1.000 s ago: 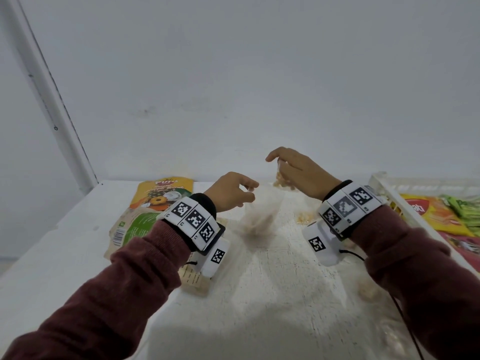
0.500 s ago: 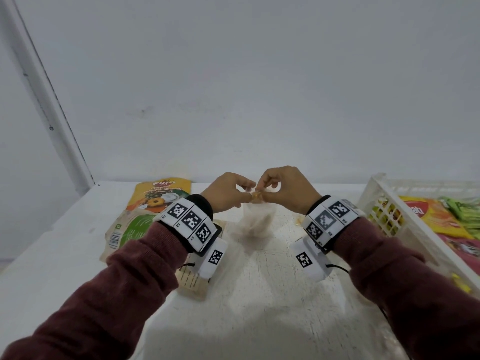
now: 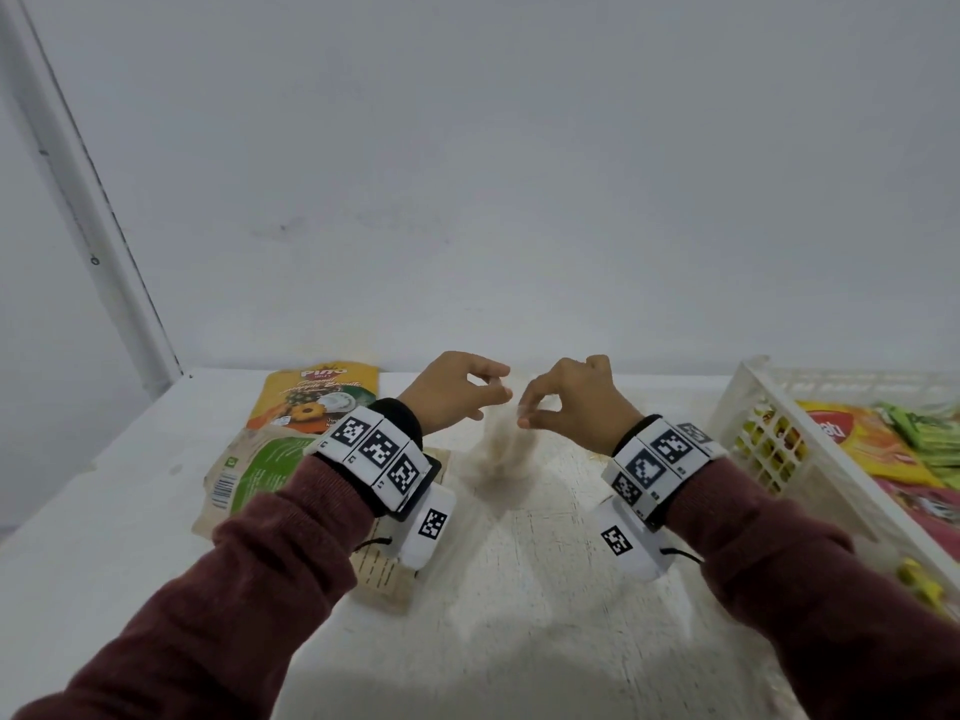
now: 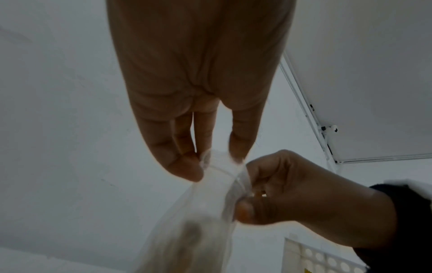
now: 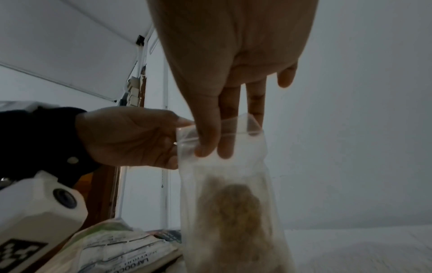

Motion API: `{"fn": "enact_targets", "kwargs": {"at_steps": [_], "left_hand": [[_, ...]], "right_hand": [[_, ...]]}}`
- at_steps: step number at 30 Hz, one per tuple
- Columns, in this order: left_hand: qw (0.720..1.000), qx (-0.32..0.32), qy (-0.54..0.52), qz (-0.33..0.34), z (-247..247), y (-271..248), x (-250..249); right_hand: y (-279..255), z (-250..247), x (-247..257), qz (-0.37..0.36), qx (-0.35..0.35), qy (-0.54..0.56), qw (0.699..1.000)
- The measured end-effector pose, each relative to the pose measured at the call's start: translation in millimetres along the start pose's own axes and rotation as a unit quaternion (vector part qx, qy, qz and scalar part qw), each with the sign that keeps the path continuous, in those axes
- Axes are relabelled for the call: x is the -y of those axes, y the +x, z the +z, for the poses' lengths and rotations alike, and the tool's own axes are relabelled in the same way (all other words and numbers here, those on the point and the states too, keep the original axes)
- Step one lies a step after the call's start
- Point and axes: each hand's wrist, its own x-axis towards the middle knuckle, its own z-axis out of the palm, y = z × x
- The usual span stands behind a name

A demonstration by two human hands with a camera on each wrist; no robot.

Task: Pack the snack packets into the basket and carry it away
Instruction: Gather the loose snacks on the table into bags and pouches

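A clear zip bag (image 3: pixel 493 452) with brown snack pieces in its bottom hangs upright over the white table (image 3: pixel 519 589). My left hand (image 3: pixel 496 394) pinches the left end of its top strip. My right hand (image 3: pixel 524 415) pinches the strip beside it. In the right wrist view, thumb and fingers clamp the bag (image 5: pixel 229 194) near its mouth, with the left hand (image 5: pixel 131 136) at the corner. The left wrist view shows the bag (image 4: pixel 198 212) between both pinches. The white basket (image 3: pixel 753 407) stands at the right. A yellow biscuit packet (image 3: pixel 311 397) and a green-and-beige packet (image 3: pixel 254 470) lie to the left.
The basket holds an orange-red packet (image 3: pixel 852 433), green packets (image 3: pixel 930 433) and a pink one (image 3: pixel 930 506). A white wall rises right behind the table. Under my left wrist lies a beige printed packet (image 3: pixel 379 574).
One second ago my right hand was raised above the bag. It came down to meet the left hand at the bag's top, and the two pinches now sit slightly apart.
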Motion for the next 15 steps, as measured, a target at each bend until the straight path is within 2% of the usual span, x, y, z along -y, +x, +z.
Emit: {"fn": "enact_targets", "kwargs": {"at_steps": [4, 7, 11, 15], "left_hand": [[0.998, 0.014, -0.062, 0.004, -1.9, -1.8, 6.9], [0.994, 0.070, -0.083, 0.002, -1.0, -5.3, 11.9], [0.983, 0.142, -0.098, 0.065, 4.1, -7.4, 12.4], [0.983, 0.088, -0.147, 0.064, 4.7, -8.0, 10.0]], "right_hand": [[2.1, -7.3, 0.5, -0.040, -0.106, 0.114, 0.987], [1.4, -19.9, 7.5, -0.050, -0.133, 0.182, 0.973], [0.2, -32.8, 15.4, -0.068, -0.145, 0.220, 0.962], [-2.9, -34.1, 15.9, -0.064, -0.172, 0.252, 0.950]]}}
